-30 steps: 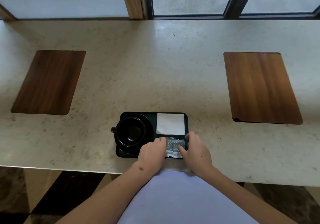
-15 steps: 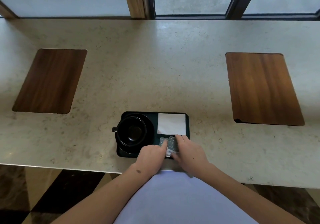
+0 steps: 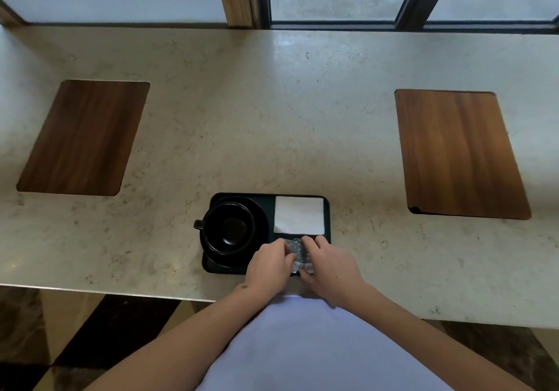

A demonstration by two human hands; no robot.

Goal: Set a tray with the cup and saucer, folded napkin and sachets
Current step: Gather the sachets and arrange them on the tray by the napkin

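Both hands, left hand [image 3: 270, 262] and right hand [image 3: 328, 265], now closing in, pinching sachets [image 3: 300, 254] together below napkin [image 3: 299, 215] on tray [image 3: 327, 209]; beside cup [image 3: 228, 228]; setting nearly finishing.

Reaching forward with both bare forearms, converging at wrists. Left hand [image 3: 270, 265] and right hand [image 3: 329, 265] resting palm-down, nearly touching, fingers [image 3: 307, 242] curling inward toward each other.
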